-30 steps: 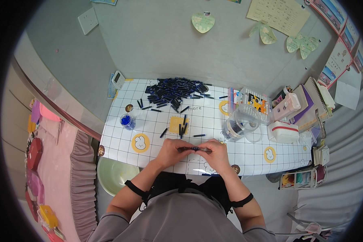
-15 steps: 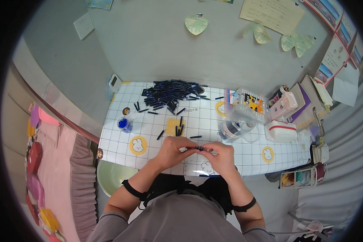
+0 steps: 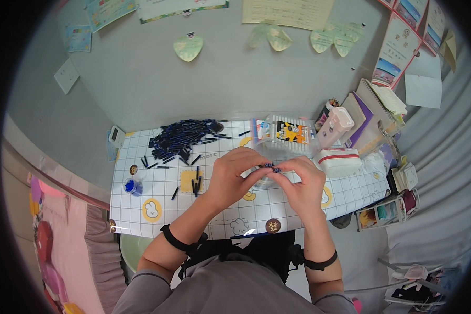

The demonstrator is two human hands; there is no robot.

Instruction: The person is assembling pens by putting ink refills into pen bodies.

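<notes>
My left hand (image 3: 239,175) and my right hand (image 3: 302,184) meet above the table, pinching a small bunch of dark blue ink cartridges (image 3: 269,166) between thumbs and fingers. The round ends of several cartridges show between the fingertips. Just beneath and behind the hands is a clear round plastic container (image 3: 277,150), mostly covered by them. A big heap of ink cartridges (image 3: 180,138) lies at the back left. Several loose cartridges (image 3: 194,186) rest on and beside a yellow square printed on the table cover, left of my left hand.
A small clear jar of bright blue pieces (image 3: 133,187) stands on the left of the grid-patterned table cover (image 3: 193,220). Behind the hands is a pack of white sticks (image 3: 290,131). A white pouch (image 3: 340,162), pink box (image 3: 336,125) and notebooks (image 3: 369,112) crowd the right side.
The view has shifted right. Both hands have moved right and away from me with the cartridges, from the table's front to over the clear container.
</notes>
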